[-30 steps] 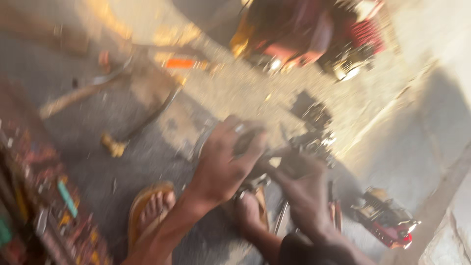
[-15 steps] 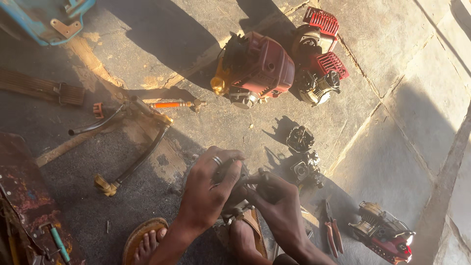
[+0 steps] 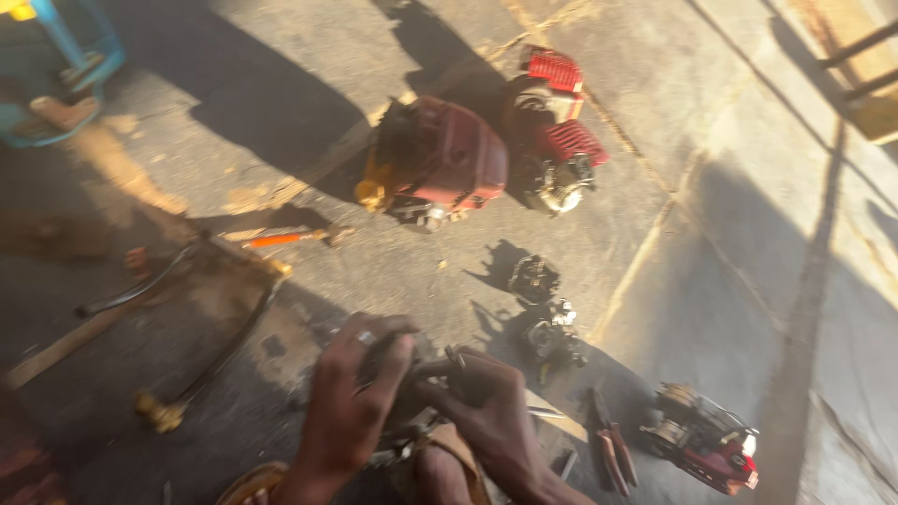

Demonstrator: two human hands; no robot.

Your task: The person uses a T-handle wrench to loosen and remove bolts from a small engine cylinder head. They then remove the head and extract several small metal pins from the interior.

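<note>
1. Left hand, fingers curled over the top of a small dark metal part, gripping it; a ring shows on one finger; the part sits low in the view, just above the person's sandalled feet.
2. Right hand, fingers closed on the same part from the other side, a thin tool or rod seeming to stand between them; too blurred to tell which.
3. State of the work, as a judgement: disassembly or repair in mid-course; the part is held off the floor between both hands, and loose engine pieces lie separate on the floor just beyond them; two red small engines stand farther off, touching or nearly so, their casings on; a third red engine unit lies to the right.
4. Tools: red-handled pliers beside the right hand; an orange-handled screwdriver well apart to the left.
5. Floor: cracked, stained concrete, no raised surface; long shadows and low warm sunlight; bent metal rods left; a blue frame at the upper left corner.
</note>
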